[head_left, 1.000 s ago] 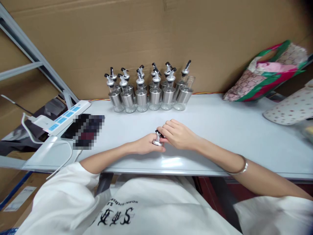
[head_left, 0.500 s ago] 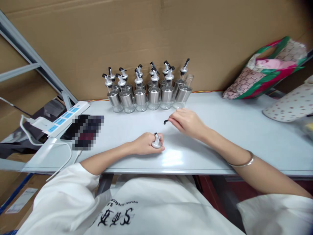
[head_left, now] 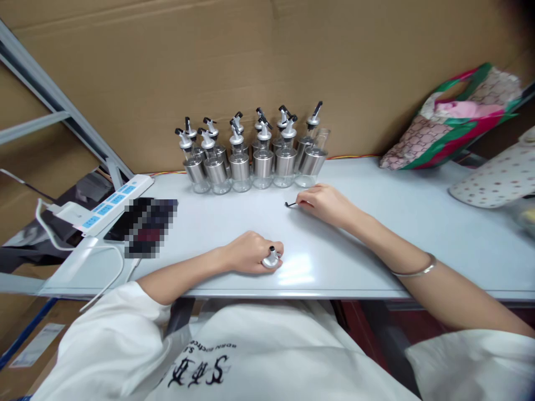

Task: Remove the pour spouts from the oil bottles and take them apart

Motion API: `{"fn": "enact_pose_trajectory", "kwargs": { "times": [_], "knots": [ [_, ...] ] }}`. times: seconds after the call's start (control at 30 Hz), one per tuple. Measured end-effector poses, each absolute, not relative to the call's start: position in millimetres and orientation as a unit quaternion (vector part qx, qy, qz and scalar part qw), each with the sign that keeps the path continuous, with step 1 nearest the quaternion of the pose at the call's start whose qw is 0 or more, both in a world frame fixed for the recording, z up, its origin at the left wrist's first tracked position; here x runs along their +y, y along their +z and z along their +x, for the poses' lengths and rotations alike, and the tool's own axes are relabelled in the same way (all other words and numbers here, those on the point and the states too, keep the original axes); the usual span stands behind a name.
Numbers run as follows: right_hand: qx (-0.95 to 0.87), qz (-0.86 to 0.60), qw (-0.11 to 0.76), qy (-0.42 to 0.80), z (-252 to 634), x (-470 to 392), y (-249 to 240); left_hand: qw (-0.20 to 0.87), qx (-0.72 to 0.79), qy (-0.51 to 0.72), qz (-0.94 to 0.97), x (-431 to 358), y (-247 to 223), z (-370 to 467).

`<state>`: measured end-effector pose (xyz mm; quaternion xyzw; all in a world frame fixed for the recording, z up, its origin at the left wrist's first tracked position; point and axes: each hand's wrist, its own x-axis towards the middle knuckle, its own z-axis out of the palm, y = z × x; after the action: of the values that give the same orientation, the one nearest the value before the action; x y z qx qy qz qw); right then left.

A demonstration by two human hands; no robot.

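Note:
My left hand (head_left: pixel 249 252) is closed around a silver pourer spout (head_left: pixel 271 258) with a black tip, low over the front of the table. Farther back and to the right, my right hand (head_left: pixel 324 203) pinches a thin black hooked piece (head_left: pixel 289 204) whose bent end points left. Behind the hands stand several glass bottles with steel sleeves (head_left: pixel 263 164), most topped with silver and black pourers. The bottle at the front right (head_left: pixel 313 161) has a bare glass neck with no pourer in it.
A white power strip (head_left: pixel 119 203) with a charger and cable lies at the left, beside a dark blurred-out item (head_left: pixel 150 228). At the right are a patterned bag (head_left: pixel 443 131) and a white dotted container (head_left: pixel 497 178). Cardboard (head_left: pixel 234 55) rises behind the bottles.
My left hand has lowered slightly towards the table's front edge, tilting the pourer spout. My right hand has shifted a little to the right with the black piece.

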<state>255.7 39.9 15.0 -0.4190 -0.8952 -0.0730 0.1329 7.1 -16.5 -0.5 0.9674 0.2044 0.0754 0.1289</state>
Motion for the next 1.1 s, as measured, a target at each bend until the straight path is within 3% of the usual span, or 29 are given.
{"fn": "enact_pose_trajectory", "kwargs": {
  "times": [0.37, 0.7, 0.87, 1.1],
  "knots": [
    [-0.916, -0.390, 0.088, -0.048, 245.0, 36.9, 11.6, 0.277, 0.273, 0.074, 0.918, -14.3, 6.6, 6.0],
    [-0.914, -0.374, 0.133, -0.083, 249.5, 38.8, 5.7, 0.581, 0.308, 0.197, 0.727, -5.1, 4.9, 8.9],
    [-0.930, -0.278, 0.235, -0.051, 232.0, 17.8, 17.0, 0.609, 0.311, 0.189, 0.705, -1.0, 4.5, 6.4],
    [-0.940, -0.230, 0.252, 0.014, 217.5, -1.6, 23.8, 0.622, 0.291, 0.219, 0.693, 1.4, 2.5, 4.6]
  ]
}}
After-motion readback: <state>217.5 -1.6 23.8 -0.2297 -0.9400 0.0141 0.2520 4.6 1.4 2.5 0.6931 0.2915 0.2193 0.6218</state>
